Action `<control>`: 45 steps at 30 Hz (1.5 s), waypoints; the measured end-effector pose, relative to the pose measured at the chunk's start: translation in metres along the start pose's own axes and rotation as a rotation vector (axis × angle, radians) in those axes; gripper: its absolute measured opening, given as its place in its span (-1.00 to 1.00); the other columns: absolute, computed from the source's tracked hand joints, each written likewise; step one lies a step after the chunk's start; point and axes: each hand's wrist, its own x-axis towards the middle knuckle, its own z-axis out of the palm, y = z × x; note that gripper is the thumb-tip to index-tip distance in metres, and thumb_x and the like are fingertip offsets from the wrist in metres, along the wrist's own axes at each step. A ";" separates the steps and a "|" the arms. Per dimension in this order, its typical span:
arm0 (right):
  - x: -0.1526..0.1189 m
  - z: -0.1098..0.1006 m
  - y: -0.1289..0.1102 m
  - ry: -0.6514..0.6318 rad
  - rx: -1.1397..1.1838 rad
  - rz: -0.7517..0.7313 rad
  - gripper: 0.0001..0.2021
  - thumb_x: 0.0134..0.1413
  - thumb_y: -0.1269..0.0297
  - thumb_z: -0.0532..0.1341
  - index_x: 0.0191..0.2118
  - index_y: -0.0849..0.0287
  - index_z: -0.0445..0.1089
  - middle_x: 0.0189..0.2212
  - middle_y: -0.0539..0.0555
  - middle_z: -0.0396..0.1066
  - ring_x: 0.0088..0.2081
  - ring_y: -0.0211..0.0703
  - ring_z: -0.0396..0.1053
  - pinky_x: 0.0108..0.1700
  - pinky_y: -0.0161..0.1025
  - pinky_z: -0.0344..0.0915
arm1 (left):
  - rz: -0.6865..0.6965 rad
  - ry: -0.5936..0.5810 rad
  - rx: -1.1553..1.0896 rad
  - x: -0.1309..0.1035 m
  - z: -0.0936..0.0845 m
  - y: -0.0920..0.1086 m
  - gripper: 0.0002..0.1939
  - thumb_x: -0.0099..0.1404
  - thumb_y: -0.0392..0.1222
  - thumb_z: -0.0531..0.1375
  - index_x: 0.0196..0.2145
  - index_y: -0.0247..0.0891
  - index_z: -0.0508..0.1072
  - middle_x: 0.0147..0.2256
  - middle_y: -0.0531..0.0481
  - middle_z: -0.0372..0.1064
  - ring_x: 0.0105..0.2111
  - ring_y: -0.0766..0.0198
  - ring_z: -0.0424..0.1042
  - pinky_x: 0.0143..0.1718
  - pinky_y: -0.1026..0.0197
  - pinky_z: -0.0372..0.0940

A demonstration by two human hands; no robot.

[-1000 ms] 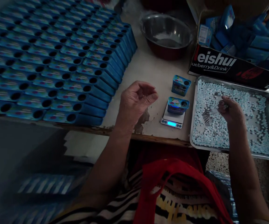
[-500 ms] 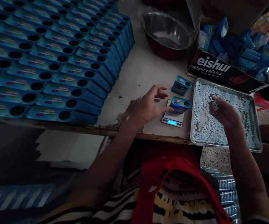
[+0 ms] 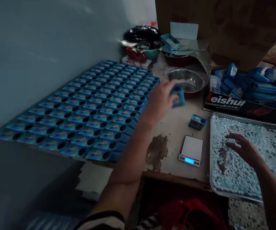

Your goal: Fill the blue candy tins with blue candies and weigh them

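Observation:
My left hand (image 3: pixel 160 102), slightly blurred, is closed on a small blue box (image 3: pixel 179 95) and holds it above the table, short of the metal bowl. Below and to the right lies a digital kitchen scale (image 3: pixel 191 147) with a lit blue display and a bare white platform. Another blue box (image 3: pixel 197 122) with a dark round hole in its top stands just behind the scale. Over the metal tray (image 3: pixel 211 159) hovers my right hand (image 3: pixel 246 149), fingers apart and nothing visible in them. Small pale blue and white pellets (image 3: pixel 235 183) cover much of that tray.
Many blue boxes (image 3: pixel 92 110) stand in tight rows on the left. A steel bowl (image 3: pixel 189 78) sits at the back, and a black printed carton (image 3: pixel 228 103) full of loose blue boxes is behind the tray. The table's front edge (image 3: pixel 173 179) runs below.
My left hand has taken the blue box off the scale and carried it up and away. My right hand's fingers have spread, and the pellets it held are gone. The view has tilted upward.

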 end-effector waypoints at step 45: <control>0.019 0.060 -0.031 0.151 -0.047 -0.218 -0.32 0.27 0.02 0.51 0.38 0.13 0.38 0.29 0.36 0.48 0.35 0.31 0.40 0.37 0.26 0.37 | -0.004 -0.593 -0.816 -0.068 0.108 0.021 -0.49 0.22 0.12 0.57 -0.02 -0.20 0.62 0.11 -0.27 0.67 0.22 -0.12 0.61 0.34 -0.12 0.42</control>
